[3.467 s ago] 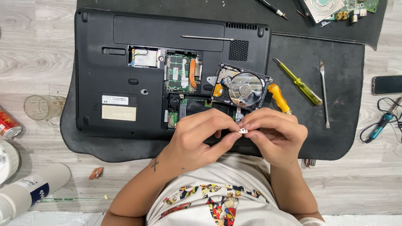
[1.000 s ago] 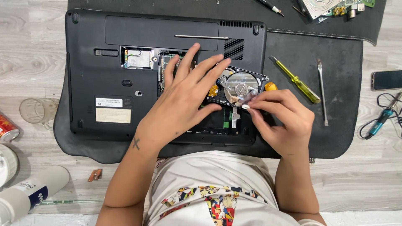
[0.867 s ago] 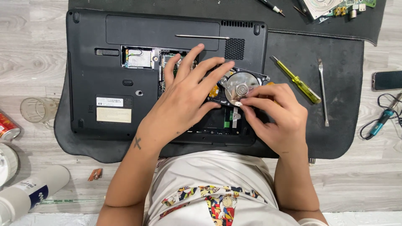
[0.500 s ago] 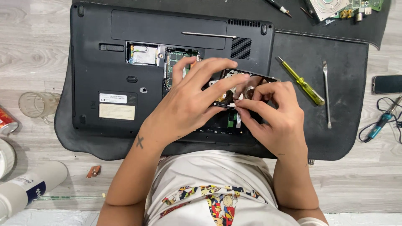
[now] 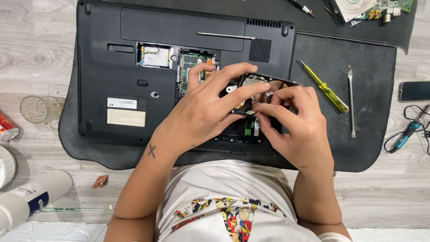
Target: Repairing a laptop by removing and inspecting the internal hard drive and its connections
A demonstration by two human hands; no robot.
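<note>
Grasping opened hard drive [image 5: 251,83] with left hand [image 5: 210,112] over black laptop [image 5: 134,58]; right hand [image 5: 295,121] pinching its near edge, yellow screwdriver [image 5: 323,87] lying right.

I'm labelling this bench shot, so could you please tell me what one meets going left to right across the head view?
Red can → clear glass → laptop → left hand → right hand → yellow screwdriver → metal pry tool → phone.
</note>
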